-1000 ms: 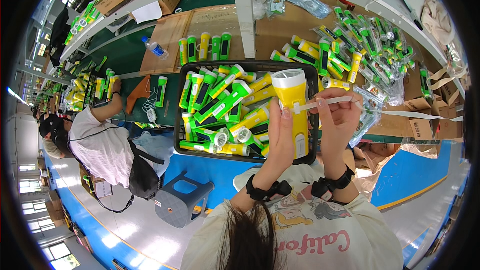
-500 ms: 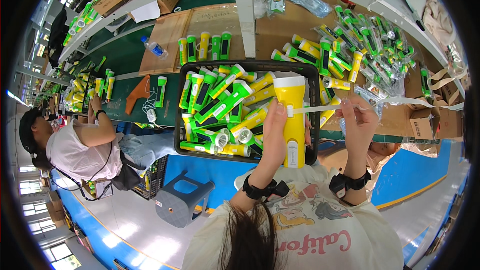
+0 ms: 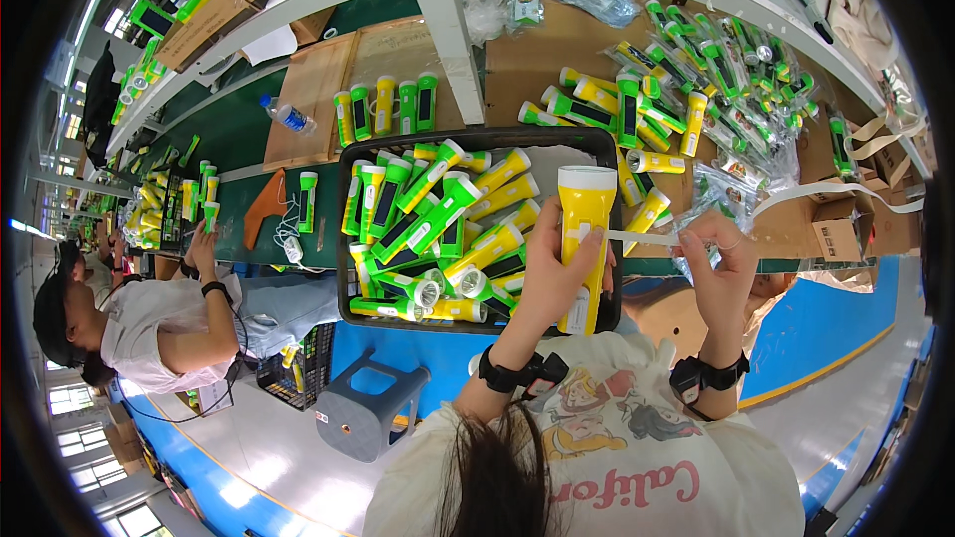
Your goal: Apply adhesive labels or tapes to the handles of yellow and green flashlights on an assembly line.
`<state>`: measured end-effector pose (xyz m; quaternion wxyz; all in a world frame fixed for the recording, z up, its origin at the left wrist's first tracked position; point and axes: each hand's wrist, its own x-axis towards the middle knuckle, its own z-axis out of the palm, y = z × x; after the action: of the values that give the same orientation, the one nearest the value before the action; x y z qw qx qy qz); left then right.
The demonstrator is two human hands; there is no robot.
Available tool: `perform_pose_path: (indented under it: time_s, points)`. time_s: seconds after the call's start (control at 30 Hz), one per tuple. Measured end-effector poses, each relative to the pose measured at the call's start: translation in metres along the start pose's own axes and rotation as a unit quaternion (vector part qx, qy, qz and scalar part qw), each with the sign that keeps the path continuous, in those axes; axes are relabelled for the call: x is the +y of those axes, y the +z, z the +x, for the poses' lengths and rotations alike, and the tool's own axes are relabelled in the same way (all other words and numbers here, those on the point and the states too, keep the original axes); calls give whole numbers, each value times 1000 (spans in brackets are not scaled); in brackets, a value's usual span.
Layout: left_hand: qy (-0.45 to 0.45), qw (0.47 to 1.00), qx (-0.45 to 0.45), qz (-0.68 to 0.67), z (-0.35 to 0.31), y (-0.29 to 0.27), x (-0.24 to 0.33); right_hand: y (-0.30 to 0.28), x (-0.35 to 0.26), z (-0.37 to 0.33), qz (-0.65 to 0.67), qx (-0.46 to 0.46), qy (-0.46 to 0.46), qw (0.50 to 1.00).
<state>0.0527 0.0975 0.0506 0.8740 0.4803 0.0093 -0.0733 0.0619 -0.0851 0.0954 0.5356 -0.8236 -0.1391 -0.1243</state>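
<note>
now my left hand (image 3: 550,273) grips a yellow flashlight (image 3: 583,239) upright over the tray (image 3: 348,239); my right hand (image 3: 718,264) pinches a white strap (image 3: 647,236) against it; threading it calls for steady fingers.

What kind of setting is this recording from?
Most likely a factory assembly or packing line: a black tray of yellow and green flashlights, more of them heaped on the long bench, and a co-worker seated along it.

Blue floor (image 3: 856,308), grey stool (image 3: 370,408), windows (image 3: 70,400) at left
</note>
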Motion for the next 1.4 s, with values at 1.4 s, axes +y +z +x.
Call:
perform_pose_path:
  time_s: [1.4]
  points:
    - [-6, 391, -2, 920, 129, -191, -175, -35, 79, -18, -44, -93, 106, 989]
